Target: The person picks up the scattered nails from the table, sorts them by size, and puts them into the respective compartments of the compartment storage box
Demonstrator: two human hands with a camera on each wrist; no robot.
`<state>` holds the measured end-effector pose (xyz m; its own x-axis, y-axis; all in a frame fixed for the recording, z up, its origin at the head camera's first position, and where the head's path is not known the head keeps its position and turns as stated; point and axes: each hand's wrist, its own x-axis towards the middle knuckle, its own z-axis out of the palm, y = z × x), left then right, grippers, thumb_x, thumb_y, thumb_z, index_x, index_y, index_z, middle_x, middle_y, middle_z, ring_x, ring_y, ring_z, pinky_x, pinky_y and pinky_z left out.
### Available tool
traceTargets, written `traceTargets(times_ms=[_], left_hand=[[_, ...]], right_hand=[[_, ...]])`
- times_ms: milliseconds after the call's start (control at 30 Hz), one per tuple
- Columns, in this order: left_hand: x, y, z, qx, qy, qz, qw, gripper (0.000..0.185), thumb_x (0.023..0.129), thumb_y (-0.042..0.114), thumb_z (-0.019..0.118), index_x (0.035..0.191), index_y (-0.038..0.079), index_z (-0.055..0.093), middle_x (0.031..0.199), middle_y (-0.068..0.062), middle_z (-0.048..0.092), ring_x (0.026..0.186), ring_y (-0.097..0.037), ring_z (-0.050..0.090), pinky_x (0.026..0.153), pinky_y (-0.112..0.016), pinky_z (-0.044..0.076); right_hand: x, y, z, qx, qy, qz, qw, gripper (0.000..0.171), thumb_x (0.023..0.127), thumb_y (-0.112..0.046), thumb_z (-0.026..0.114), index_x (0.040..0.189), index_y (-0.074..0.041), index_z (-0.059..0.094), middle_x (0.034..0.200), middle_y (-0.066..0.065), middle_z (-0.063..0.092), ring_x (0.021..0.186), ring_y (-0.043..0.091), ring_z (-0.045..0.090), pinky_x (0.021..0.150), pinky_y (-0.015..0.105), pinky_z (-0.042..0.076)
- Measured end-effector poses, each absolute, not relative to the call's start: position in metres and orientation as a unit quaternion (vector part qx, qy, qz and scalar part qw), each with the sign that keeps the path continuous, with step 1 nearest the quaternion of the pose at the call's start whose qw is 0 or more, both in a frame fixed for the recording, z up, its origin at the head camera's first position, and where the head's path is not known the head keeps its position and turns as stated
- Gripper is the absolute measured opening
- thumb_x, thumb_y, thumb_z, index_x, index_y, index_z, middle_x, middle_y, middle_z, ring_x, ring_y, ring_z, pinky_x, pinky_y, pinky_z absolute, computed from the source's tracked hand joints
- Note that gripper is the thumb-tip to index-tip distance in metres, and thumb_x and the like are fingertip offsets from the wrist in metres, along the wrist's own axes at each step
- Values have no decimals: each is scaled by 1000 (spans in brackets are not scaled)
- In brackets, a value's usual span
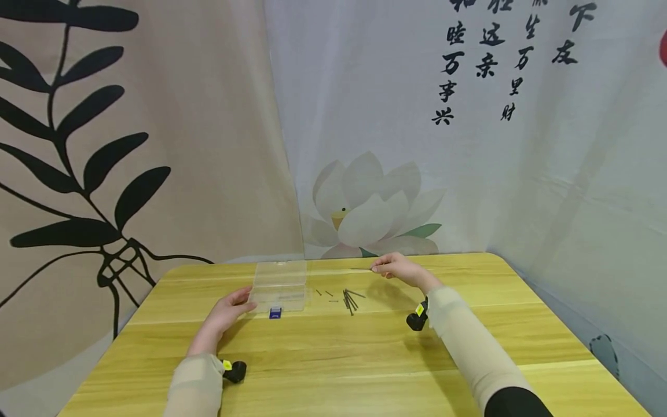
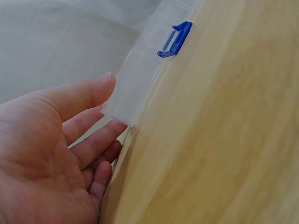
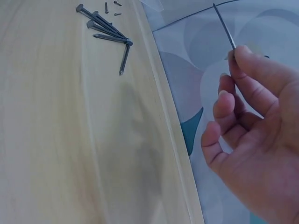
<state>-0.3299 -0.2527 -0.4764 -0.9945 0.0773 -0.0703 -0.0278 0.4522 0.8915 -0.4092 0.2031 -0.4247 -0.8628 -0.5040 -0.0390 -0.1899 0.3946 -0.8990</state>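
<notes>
Sorting step, I judged: right hand [image 1: 398, 267] pinched one thin grey steel nail [image 3: 224, 27]; left hand [image 1: 227, 310], fingers straight, steadied the clear plastic compartment box [image 1: 279, 285]. Next called for careful lowering into a compartment.

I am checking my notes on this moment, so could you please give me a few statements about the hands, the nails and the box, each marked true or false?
1. The right hand pinches a single nail. True.
2. The left hand lifts the clear plastic box off the table. False: the box rests on the table, fingers touching its corner.
3. A loose pile of nails lies right of the box. True.
4. The box's latch is red. False: it is blue.
</notes>
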Motion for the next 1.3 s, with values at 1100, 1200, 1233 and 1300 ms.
traceTargets(times_ms=[1100, 1200, 1233, 1300], left_hand=[[-330, -254, -479, 23, 846, 532, 36, 60, 97, 17, 60, 149, 1, 34, 147, -30, 35, 134, -45, 33, 106, -57, 31], [-330, -253, -479, 22, 847, 530, 37, 60, 97, 18, 60, 149, 2, 34, 147, -29, 35, 134, -45, 33, 106, -57, 31], [-330, -253, -479, 21, 846, 532, 36, 60, 97, 18, 60, 149, 2, 35, 147, -29, 36, 135, -45, 33, 106, -57, 31], [-331, -253, -478, 21, 846, 532, 35, 60, 97, 18, 60, 149, 2, 35, 147, -29, 36, 135, -45, 33, 106, -57, 31]], right_hand=[[-428, 132, -414, -233, 826, -491, 148, 32, 98, -17, 58, 119, 7, 63, 119, 25, 60, 97, 32, 54, 95, 60, 39], [-428, 124, -416, -232, 828, -491, 143, 31, 98, -17, 59, 118, 5, 64, 115, 22, 62, 98, 37, 54, 93, 59, 40], [-428, 121, -417, -232, 828, -491, 141, 31, 97, -17, 59, 118, 5, 64, 113, 20, 63, 99, 40, 54, 93, 59, 40], [-427, 114, -417, -234, 829, -490, 136, 30, 97, -17, 59, 118, 4, 65, 111, 15, 64, 99, 42, 53, 92, 59, 41]])
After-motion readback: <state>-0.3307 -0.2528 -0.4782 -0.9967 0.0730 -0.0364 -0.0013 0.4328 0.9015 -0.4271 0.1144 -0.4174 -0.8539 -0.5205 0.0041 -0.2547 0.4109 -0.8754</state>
